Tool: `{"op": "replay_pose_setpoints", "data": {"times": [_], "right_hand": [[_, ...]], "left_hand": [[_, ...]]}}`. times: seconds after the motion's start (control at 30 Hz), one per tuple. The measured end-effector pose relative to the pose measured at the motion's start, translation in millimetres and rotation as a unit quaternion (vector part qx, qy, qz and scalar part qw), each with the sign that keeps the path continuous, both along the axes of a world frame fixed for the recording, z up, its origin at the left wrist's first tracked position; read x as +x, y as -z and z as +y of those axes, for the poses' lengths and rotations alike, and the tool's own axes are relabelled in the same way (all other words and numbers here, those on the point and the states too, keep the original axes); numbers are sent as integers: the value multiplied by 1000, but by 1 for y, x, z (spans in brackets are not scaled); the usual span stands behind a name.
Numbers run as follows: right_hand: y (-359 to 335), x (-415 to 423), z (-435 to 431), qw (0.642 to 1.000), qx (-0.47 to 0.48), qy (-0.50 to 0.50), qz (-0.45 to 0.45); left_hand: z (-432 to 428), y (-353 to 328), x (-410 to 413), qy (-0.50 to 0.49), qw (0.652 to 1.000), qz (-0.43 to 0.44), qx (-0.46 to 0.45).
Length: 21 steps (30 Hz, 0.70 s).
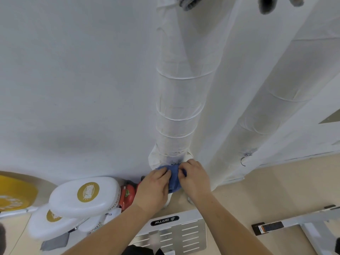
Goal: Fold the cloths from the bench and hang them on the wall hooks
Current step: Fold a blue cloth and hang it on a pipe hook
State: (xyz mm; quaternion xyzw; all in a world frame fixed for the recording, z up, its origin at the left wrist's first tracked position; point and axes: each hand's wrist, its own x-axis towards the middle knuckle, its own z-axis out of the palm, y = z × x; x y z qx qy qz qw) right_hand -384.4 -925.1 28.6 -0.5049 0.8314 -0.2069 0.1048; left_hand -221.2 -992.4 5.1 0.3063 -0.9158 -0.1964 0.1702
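Count: two hands, one blue cloth (174,178), two wrapped pipes, two wire hooks, two white pads, one yellow pad (14,192). Left hand (154,188) and right hand (195,179) both pinch the blue cloth, fingers curled onto it from either side, thumbs not visible. The cloth sits bunched between them against the foot of the left pipe (176,107), at the wall's (73,80) lower edge, just under a small hook (175,163); whether it touches the hook cannot be told. Its lower part is covered by the hands. The second hook (243,160) hangs bare on the right pipe (266,111). At the top edge three hanging pieces are cut off: a grey one (187,2), a dark one (266,4), another grey one (297,0); what holds them is out of view. On the floor (257,190), left side: upper white pad (86,196) stacked over the lower pad (51,223), blurred print on both. A red item (128,195) is half hidden behind the left hand. A slotted metal plate (176,234) lies under the forearms; a metal frame (312,223) is cut by the right edge.
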Motion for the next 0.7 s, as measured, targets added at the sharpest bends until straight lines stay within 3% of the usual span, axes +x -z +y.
{"op": "replay_pose_setpoints", "data": {"times": [0.07, 0.2, 0.33, 0.47, 0.6, 0.7], "right_hand": [[2, 0, 4, 999, -17, 9, -46], [0, 1, 13, 985, 18, 16, -168], [0, 1, 16, 958, 42, 38, -282], [2, 0, 14, 959, 43, 26, -277], [-2, -1, 6, 973, 74, 12, -219], [-4, 2, 1, 976, 81, 14, -201]], "left_hand": [[13, 2, 5, -4, 1000, -13, 8], [19, -3, 4, -27, 990, -26, 134], [10, -11, -4, -26, 991, -33, 130], [5, -14, -11, -24, 989, -44, 136], [8, -4, -5, -43, 969, -66, 236], [7, 2, 0, -52, 952, -29, 299]]}}
